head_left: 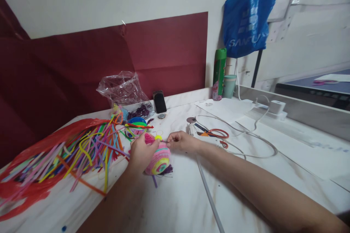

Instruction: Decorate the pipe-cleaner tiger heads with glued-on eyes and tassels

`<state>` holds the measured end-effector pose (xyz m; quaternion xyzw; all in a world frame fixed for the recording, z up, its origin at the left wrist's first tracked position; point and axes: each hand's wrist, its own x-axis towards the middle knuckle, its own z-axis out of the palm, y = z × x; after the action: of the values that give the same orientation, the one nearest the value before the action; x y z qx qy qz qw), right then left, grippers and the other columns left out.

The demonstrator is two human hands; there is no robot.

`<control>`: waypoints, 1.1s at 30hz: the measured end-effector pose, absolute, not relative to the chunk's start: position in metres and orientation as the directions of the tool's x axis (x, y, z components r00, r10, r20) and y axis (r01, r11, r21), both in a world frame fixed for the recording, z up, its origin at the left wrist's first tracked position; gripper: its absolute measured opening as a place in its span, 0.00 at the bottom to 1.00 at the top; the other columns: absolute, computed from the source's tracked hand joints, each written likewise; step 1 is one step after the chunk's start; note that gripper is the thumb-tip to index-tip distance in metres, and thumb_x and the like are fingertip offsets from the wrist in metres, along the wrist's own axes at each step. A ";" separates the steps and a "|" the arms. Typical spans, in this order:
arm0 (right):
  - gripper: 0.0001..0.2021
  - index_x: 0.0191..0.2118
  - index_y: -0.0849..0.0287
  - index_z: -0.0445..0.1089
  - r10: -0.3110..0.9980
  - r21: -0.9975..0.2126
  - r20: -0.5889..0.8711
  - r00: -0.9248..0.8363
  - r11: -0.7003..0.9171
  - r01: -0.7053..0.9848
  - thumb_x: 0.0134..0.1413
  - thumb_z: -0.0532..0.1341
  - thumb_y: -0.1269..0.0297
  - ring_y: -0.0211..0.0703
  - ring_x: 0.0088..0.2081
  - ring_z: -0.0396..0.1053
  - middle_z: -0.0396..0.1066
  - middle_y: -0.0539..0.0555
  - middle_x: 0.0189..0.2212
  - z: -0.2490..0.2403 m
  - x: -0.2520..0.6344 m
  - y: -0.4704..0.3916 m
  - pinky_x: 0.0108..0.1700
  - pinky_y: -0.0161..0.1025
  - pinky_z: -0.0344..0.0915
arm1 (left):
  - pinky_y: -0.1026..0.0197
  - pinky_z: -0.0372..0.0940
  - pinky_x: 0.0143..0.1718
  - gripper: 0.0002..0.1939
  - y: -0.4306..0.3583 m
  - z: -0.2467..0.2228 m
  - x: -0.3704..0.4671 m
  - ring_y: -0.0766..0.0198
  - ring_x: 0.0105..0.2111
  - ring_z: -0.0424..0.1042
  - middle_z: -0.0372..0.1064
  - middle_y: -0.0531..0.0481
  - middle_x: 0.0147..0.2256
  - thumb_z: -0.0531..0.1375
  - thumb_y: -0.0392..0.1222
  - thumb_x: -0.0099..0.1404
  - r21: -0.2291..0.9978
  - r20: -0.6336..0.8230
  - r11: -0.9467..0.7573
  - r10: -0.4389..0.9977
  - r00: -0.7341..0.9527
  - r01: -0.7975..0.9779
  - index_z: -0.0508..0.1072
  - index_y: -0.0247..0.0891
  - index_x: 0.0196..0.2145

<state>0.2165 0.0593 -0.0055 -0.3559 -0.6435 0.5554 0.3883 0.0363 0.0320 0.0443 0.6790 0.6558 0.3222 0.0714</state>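
My left hand (142,154) is wrapped round a ball-shaped craft piece (160,162) coiled from pink, yellow and teal pipe cleaners. A purple tassel (168,170) sticks out at the ball's lower right. At its top is a small bright yellow piece (158,137). Beside that piece, my right hand (177,141) pinches a thin dark strand (164,141) between thumb and fingertips; what exactly it is cannot be made out. Left of my hands, loose pipe cleaners (90,151) of many colours lie heaped on a red plastic bag (32,193).
Behind my hands lie another coiled piece (137,122), a clear plastic bag (120,87) and a black phone (159,102). To the right are orange-handled scissors (218,133), a white glue gun (193,131) and looping cables (269,145). A green spray can (219,69) and cup (229,86) stand by the wall.
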 end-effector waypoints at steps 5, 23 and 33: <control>0.21 0.26 0.61 0.66 0.874 -0.983 0.095 -0.477 0.159 0.094 0.39 0.67 0.46 0.27 0.15 0.53 0.58 0.40 0.13 -0.003 0.217 0.060 0.16 0.29 0.49 | 0.59 0.63 0.34 0.10 0.033 0.043 0.035 0.56 0.32 0.72 0.73 0.49 0.27 0.59 0.50 0.53 0.515 0.350 -0.138 0.935 -0.060 0.846 0.68 0.41 0.27; 0.08 0.25 0.58 0.61 0.875 -0.903 0.203 -0.440 0.341 0.261 0.54 0.52 0.68 0.31 0.18 0.52 0.58 0.43 0.17 0.000 0.213 0.051 0.21 0.29 0.51 | 0.59 0.63 0.35 0.10 0.031 0.042 0.038 0.57 0.32 0.72 0.73 0.49 0.27 0.60 0.50 0.53 0.506 0.360 -0.148 0.932 -0.051 0.850 0.69 0.41 0.28; 0.08 0.21 0.58 0.59 0.909 -0.888 0.188 -0.371 0.318 0.331 0.47 0.52 0.72 0.34 0.24 0.54 0.57 0.45 0.18 0.004 0.206 0.045 0.28 0.32 0.53 | 0.59 0.63 0.35 0.10 0.031 0.042 0.039 0.56 0.32 0.72 0.73 0.49 0.28 0.60 0.49 0.53 0.502 0.365 -0.151 0.930 -0.050 0.852 0.70 0.41 0.28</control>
<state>0.2063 0.0445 0.0043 -0.4270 -0.7260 0.3981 0.3636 0.0392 0.0310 0.0418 0.6864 0.6488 0.3228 0.0604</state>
